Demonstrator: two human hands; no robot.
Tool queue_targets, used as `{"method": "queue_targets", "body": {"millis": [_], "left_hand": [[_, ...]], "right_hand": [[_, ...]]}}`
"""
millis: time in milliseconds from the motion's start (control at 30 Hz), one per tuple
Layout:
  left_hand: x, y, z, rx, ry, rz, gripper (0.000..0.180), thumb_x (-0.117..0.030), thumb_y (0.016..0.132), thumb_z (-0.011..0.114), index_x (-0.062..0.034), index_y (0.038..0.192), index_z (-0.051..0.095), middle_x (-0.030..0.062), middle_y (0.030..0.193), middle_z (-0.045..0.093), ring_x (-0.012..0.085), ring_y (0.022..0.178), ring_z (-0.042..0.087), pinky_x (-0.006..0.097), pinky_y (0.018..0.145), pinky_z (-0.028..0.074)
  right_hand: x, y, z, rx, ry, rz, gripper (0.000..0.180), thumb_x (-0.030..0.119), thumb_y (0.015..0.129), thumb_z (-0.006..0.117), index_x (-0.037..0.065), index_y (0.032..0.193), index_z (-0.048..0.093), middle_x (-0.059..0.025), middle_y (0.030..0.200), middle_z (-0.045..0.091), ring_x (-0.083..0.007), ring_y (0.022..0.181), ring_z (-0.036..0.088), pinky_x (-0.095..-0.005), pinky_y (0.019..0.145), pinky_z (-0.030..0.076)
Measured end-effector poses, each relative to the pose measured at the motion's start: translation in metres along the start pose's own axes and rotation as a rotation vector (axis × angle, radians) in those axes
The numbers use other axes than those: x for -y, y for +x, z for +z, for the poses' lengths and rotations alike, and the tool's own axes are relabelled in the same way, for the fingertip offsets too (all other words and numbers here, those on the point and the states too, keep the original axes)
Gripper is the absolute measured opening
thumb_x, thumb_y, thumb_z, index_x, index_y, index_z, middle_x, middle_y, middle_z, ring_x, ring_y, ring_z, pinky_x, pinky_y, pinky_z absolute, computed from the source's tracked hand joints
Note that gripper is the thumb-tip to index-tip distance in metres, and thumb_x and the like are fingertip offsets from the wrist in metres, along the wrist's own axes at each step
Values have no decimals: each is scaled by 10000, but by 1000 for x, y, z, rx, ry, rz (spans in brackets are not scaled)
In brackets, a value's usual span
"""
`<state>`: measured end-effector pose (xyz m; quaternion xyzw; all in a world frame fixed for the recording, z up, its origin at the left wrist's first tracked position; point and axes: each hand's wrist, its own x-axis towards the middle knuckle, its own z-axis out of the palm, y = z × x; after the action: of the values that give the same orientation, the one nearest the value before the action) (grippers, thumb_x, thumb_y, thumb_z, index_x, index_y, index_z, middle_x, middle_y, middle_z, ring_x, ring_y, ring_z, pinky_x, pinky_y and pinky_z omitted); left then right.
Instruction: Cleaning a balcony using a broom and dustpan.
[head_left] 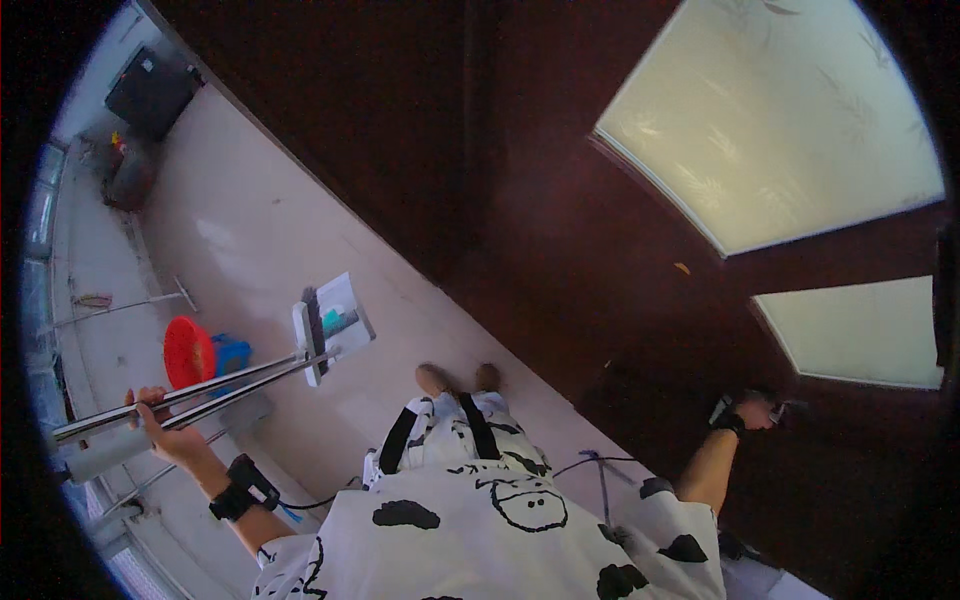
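My left hand [172, 428] is closed around the long metal handles of a broom [308, 340] and a dustpan [345, 312]. Both poles slant from the left edge toward the middle. The broom's dark bristles rest against the white dustpan, which has a small green patch inside it. On the right, my right hand [757, 411] grips a metal door handle [785, 408] on a dark brown door [540, 270]. The fingers there are small and dim, and they hide most of the handle.
Pale frosted panes [780, 130] are set in the door. A red basin [188, 352] and a blue object [232, 352] stand on the left beyond the poles. A squeegee-like pole [130, 303] leans by the wall. Dark boxy items [150, 90] sit at the far left.
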<state>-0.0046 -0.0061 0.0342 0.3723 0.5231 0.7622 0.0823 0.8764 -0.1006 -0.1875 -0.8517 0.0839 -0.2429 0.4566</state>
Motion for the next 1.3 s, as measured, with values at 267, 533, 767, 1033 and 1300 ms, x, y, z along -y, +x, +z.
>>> {"method": "queue_targets", "body": {"millis": [267, 533, 767, 1033, 1300], "left_hand": [[-3, -24, -3, -7, 21, -24, 290, -145, 859, 475, -6, 1108, 420, 61, 812, 492, 140, 741, 455, 265, 731, 391], [-3, -39, 16, -7, -46, -52, 310, -156, 859, 476, 0, 1114, 394, 63, 781, 492, 135, 726, 468, 274, 727, 399], [10, -57, 33, -134, 27, -45, 246, -125, 843, 486, -17, 1050, 409, 33, 753, 501, 113, 717, 473, 244, 717, 390], [-4, -50, 39, -164, 39, 52, 220, -85, 816, 499, -1, 1007, 429, 23, 761, 508, 106, 691, 478, 238, 686, 380], [-24, -27, 34, -220, 191, 91, 198, -83, 824, 512, 3, 993, 457, 37, 735, 517, 115, 705, 474, 242, 691, 378]], "right_hand": [[20, -43, -13, -45, 67, 312, 476, 261, 764, 525, -91, 1063, 410, -255, 914, 580, -371, 839, 584, -453, 701, 484], [-25, -26, 14, -77, 0, 392, 381, 309, 760, 561, -8, 963, 501, -201, 885, 592, -329, 773, 596, -443, 665, 493], [39, -28, 2, 396, -135, -626, 292, 309, 780, 534, 46, 893, 590, -101, 772, 601, -245, 698, 574, -395, 653, 470], [35, 1, -28, 898, -128, -429, 344, 348, 814, 489, 91, 1037, 540, -77, 818, 568, -233, 800, 533, -373, 673, 457], [57, -122, -64, 476, 281, 491, 357, 347, 829, 484, 117, 1101, 490, -58, 806, 537, -206, 780, 510, -358, 636, 449]]}}
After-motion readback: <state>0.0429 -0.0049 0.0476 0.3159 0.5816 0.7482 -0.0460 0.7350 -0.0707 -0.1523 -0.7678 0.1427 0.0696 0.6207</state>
